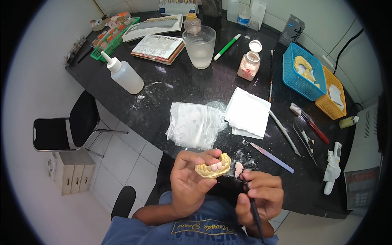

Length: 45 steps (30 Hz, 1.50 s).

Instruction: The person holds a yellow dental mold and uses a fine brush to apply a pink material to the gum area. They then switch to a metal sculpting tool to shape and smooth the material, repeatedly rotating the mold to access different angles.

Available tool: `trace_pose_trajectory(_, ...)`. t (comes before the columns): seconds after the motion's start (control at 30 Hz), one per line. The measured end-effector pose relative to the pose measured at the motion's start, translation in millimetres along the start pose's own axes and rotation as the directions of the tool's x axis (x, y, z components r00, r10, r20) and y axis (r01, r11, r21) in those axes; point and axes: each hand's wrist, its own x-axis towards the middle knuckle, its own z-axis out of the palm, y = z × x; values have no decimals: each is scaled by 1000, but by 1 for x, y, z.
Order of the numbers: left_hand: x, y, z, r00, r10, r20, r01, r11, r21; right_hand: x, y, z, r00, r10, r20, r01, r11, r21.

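My left hand [188, 179] grips a yellowish dental cast [209, 173] between thumb and fingers, its teeth facing up toward me. Pale pink material covers a few of the front teeth. In my right hand [263, 195] is a slim black-handled tool [256, 216], held like a pen. Its working tip is hard to make out beside the fingers. Just past those fingertips, right of the cast, lies a small pink mass [239, 168] on the dark tabletop, with white powder smears around it.
Ahead lie a crumpled white cloth [192, 124] and folded white tissue [248, 112]. A purple file [272, 158], tweezers [304, 141] and a red toothbrush [310, 122] rest at right. Beyond stand a water cup [200, 49], an uncapped pink-powder jar [249, 67], a squeeze bottle [127, 77] and a blue basket [300, 83].
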Motion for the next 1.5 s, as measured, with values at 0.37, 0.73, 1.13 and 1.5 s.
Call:
trace_pose_trajectory(0.37, 5, 8, 3, 985, -173, 25, 175, 981, -85, 54, -28, -91, 904, 422, 65, -353, 823, -445)
trace_pose_trajectory(0.73, 20, 25, 4, 890, -436, 131, 454, 872, -183, 90, -25, -97, 766, 502, 403, 100, 525, -845)
trace_pose_trajectory(1.13, 40, 39, 8, 808, -537, 243, 574, 809, -125, 95, -3, -91, 815, 420, 398, 194, 451, -871)
trace_pose_trajectory(1.5, 74, 32, 19, 647, -720, 252, 722, 684, 100, 96, -2, -88, 939, 283, 197, 1, 570, -822)
